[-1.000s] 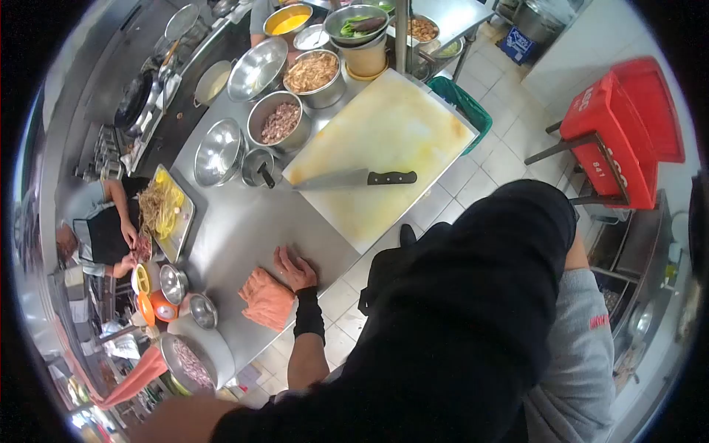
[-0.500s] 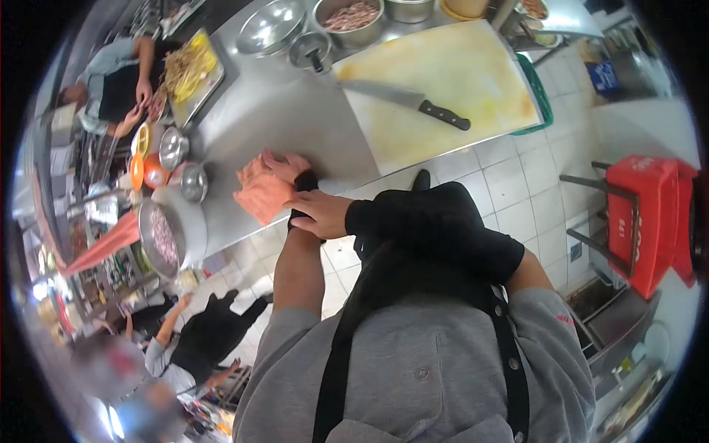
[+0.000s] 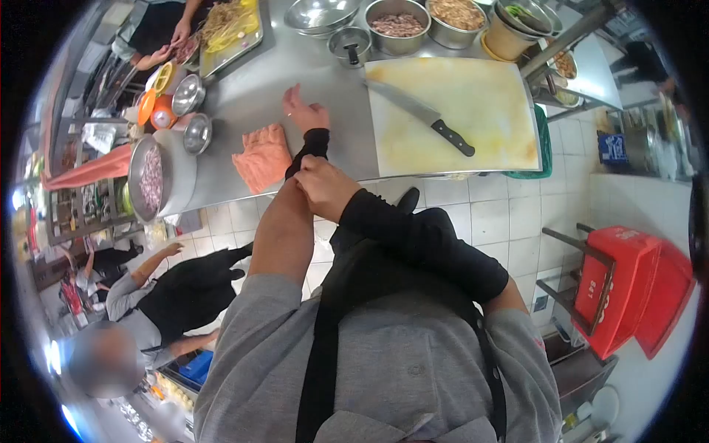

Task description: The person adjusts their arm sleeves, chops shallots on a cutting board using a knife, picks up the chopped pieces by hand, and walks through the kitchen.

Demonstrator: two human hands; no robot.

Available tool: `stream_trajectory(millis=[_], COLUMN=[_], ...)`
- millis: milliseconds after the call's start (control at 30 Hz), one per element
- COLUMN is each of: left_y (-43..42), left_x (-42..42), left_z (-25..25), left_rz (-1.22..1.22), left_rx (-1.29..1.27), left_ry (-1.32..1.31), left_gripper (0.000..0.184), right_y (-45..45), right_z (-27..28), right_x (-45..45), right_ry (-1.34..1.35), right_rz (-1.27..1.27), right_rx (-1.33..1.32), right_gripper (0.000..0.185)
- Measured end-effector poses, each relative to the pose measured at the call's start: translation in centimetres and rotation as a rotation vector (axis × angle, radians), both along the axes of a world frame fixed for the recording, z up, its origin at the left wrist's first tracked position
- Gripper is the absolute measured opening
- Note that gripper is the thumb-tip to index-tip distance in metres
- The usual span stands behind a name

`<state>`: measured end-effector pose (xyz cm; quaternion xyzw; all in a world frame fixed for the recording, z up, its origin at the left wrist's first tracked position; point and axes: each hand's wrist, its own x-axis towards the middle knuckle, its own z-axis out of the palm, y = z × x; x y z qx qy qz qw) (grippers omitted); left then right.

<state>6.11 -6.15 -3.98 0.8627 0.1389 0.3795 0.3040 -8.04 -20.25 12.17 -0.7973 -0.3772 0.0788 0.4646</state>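
My left hand (image 3: 306,114) is held above the steel table, fingers extended and apart, nothing in it. A black arm sleeve (image 3: 313,144) is bunched around its wrist, with the forearm bare below. My right hand (image 3: 325,188) reaches across and its curled fingers grip that sleeve's lower edge. Another black sleeve (image 3: 421,236) covers my right forearm. Just left of my left wrist, a folded pink-orange cloth (image 3: 262,157) lies near the table's front edge. To the right, a large knife (image 3: 436,125) with a black handle lies across the stained white cutting board (image 3: 495,88).
Metal bowls of meat (image 3: 399,44) line the table's back. At the left stand a large basin (image 3: 138,181) and small steel bowls (image 3: 197,133). A co-worker's hands (image 3: 177,44) are by a food tray (image 3: 255,44). Another person (image 3: 185,295) is at lower left; red stools (image 3: 620,288) are right.
My left hand has come off the cloth and is now raised to its right. My right hand has gone from lying over the left wrist to gripping the sleeve. The camera view has shifted.
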Motion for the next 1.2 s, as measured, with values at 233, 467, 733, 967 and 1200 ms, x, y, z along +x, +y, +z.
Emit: stream_trajectory(millis=[233, 467, 733, 967, 1200], left_y=[-1.4, -2.3, -2.5, -4.6, 0.4], left_x=[1.3, 2.2, 6.3, 5.6, 4.7], left_z=[-0.1, 0.0, 1.6, 2.3, 2.5], left_rz=[-0.056, 0.002, -0.098, 0.015, -0.244], left_rx=[0.023, -0.059, -0.081, 0.044, 0.536], left_ry=[0.02, 0.059, 0.024, 0.249, 0.312], left_gripper=[0.068, 0.067, 0.063, 0.056, 0.047], right_y=[-0.4, -1.1, -1.8, 0.1, 3.8], right_z=[0.0, -1.6, -0.5, 3.8, 11.9], right_x=[0.9, 1.4, 2.1, 5.1, -2.3], right_ry=[0.012, -0.142, 1.115, -0.086, -0.469], right_rz=[-0.187, -0.302, -0.251, -0.389, 0.121], right_rx=[-0.051, 0.049, 0.797, 0.157, 0.132], right_gripper=[0.019, 0.017, 0.015, 0.01, 0.018])
